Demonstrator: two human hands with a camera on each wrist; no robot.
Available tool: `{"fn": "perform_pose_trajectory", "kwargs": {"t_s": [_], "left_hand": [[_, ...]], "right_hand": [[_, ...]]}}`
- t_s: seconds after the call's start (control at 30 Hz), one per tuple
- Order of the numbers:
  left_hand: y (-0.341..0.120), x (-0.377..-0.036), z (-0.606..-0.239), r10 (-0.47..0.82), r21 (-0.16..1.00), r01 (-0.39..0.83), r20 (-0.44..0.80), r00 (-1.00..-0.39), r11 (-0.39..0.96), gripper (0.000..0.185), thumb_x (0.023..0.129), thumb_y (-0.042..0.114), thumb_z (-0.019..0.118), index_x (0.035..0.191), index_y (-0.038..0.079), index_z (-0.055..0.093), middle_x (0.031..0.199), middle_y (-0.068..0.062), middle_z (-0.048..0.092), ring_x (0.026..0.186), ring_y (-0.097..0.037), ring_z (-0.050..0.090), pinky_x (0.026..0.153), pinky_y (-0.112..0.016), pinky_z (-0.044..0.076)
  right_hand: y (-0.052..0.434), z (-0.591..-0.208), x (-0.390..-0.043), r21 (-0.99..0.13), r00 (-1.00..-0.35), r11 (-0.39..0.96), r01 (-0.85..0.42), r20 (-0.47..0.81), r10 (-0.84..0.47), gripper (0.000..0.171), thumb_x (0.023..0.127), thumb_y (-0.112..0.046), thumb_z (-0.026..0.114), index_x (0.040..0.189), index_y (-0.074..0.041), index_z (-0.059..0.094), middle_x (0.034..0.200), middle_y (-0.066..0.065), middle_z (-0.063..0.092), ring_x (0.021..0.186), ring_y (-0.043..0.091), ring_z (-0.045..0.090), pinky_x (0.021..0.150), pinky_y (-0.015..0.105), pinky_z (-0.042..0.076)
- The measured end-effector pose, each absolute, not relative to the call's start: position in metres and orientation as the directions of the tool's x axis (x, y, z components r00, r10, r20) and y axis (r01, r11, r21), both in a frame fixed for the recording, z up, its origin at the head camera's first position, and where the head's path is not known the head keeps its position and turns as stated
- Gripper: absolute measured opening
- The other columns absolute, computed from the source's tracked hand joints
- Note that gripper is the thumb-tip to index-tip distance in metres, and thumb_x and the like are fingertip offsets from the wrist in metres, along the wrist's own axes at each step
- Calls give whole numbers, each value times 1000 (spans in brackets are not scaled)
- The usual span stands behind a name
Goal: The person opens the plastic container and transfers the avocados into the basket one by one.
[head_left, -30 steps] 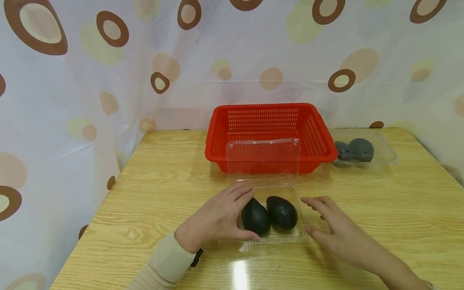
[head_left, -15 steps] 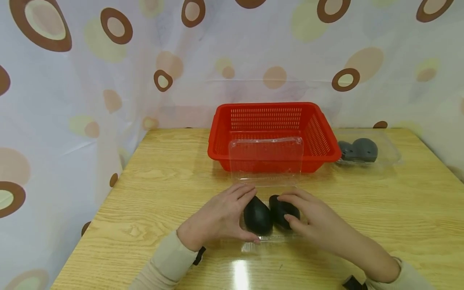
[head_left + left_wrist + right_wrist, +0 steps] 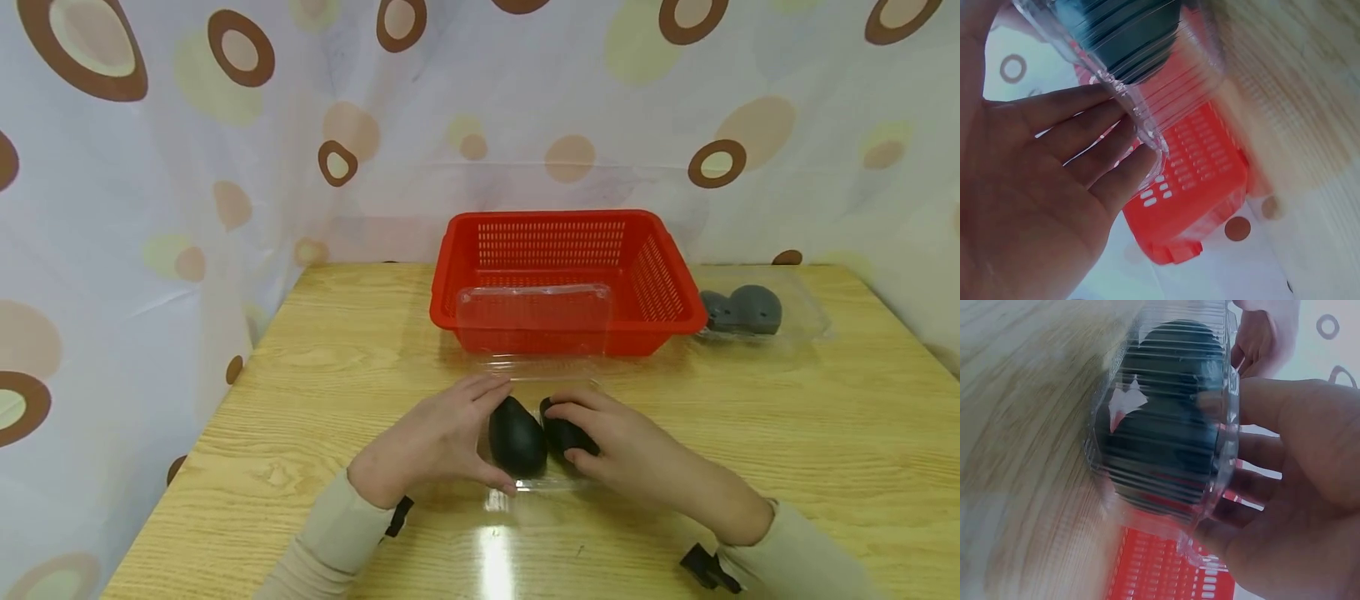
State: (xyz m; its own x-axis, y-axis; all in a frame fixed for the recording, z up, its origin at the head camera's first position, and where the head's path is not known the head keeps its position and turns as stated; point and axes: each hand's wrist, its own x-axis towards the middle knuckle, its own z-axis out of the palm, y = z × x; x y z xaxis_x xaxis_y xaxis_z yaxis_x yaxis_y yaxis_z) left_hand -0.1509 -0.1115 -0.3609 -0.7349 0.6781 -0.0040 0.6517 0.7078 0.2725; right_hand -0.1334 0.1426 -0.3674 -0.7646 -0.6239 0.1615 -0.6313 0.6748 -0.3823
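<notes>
A clear plastic clamshell container lies on the wooden table with its lid standing open toward the basket. Two dark avocados are inside. My left hand lies with straight fingers against the container's left side, next to the left avocado. My right hand reaches in from the right, its fingers and thumb curled round the right avocado. In the left wrist view the left hand's fingers lie along the container's ribbed wall. In the right wrist view the right hand wraps an avocado.
An empty red perforated basket stands just behind the open lid. A second clear container with two dark avocados sits at the back right. A patterned curtain hangs behind and to the left of the table.
My right hand moved left from beside the container and closed round the right avocado. The container and its lid slid slightly left. My left hand stayed at the container's left side.
</notes>
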Motion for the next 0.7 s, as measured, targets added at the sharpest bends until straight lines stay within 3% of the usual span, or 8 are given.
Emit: {"fn": "perform_pose_trajectory", "kwargs": {"t_s": [0.33, 0.57, 0.7], "left_hand": [[-128, -151, -354, 675, 351, 615, -74, -734, 706, 119, 64, 57, 86, 155, 3, 31, 162, -10, 30, 151, -25, 28, 121, -39, 31], [-133, -152, -352, 670, 359, 599, -112, -734, 716, 115, 67, 51, 88, 154, 2, 32, 161, -11, 32, 151, -26, 28, 122, -40, 30], [-133, -153, -350, 648, 373, 567, -135, -750, 734, 116, 66, 52, 89, 154, 3, 32, 162, -9, 31, 151, -24, 27, 122, -39, 28]], "right_hand": [[123, -368, -141, -312, -749, 691, -652, 121, -652, 56, 79, -14, 82, 130, -4, 62, 137, 13, 58, 124, 30, 58, 99, 47, 53], [110, -370, -149, -405, -757, 706, -580, -52, -652, 68, 81, -22, 83, 140, -5, 54, 140, 13, 57, 126, 32, 57, 103, 51, 50], [105, -375, -152, -437, -759, 699, -566, -54, -649, 68, 83, -21, 80, 142, -3, 51, 142, 14, 55, 128, 34, 55, 106, 52, 48]]}}
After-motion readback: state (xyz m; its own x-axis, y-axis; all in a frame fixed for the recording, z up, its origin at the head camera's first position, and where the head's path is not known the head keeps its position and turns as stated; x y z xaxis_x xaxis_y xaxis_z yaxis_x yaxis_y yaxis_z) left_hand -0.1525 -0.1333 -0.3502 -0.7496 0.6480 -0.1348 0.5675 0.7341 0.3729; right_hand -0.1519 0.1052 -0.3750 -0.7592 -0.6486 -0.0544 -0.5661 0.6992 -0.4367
